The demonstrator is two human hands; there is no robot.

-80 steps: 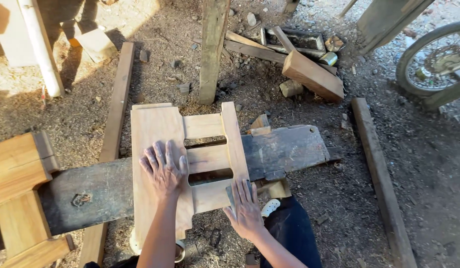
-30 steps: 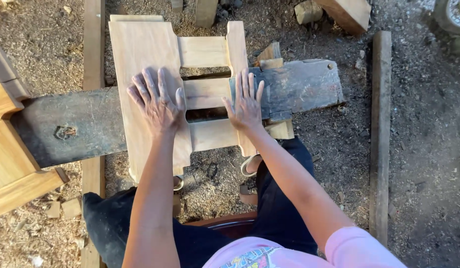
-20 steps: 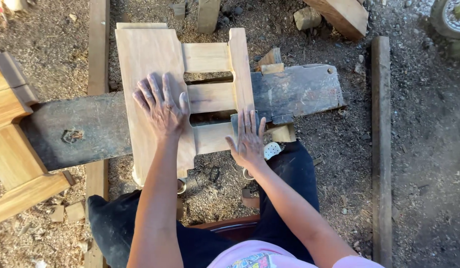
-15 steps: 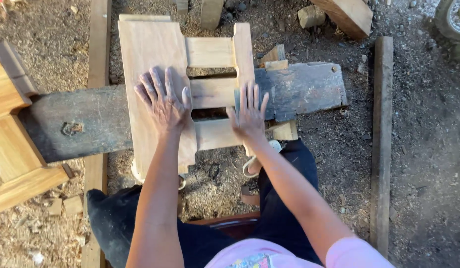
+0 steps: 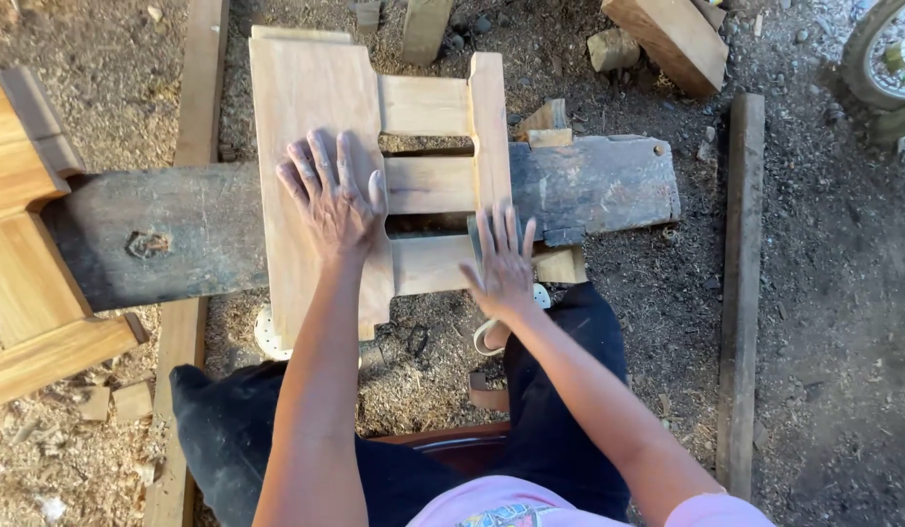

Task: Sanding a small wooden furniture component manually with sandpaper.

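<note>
Left hand (image 5: 330,200) laid flat, fingers spread and gripping nothing, on the wide pale board of a wooden frame (image 5: 311,107). Right hand (image 5: 501,259) likewise open and flat, fingers spread, pressed on the frame's narrow right upright near its lower end, just where the lowest crosspiece joined it. Frame made up of that broad board on the left, a slim upright on the right and three short crosspieces between them, with dark gaps between the crosspieces. Rested across a dark, weathered beam (image 5: 160,239) running left to right beneath it, with the beam's right end (image 5: 599,181) sticking out past the upright. Further out, at the left edge, part of another pale wooden piece (image 5: 23,244) touching the beam's left end. Below the frame, sawdust-strewn ground (image 5: 423,376) and dark-trousered knees (image 5: 560,390). Off to the right, a long dark plank (image 5: 740,293) lying on the dirt, well apart from the frame.
</note>
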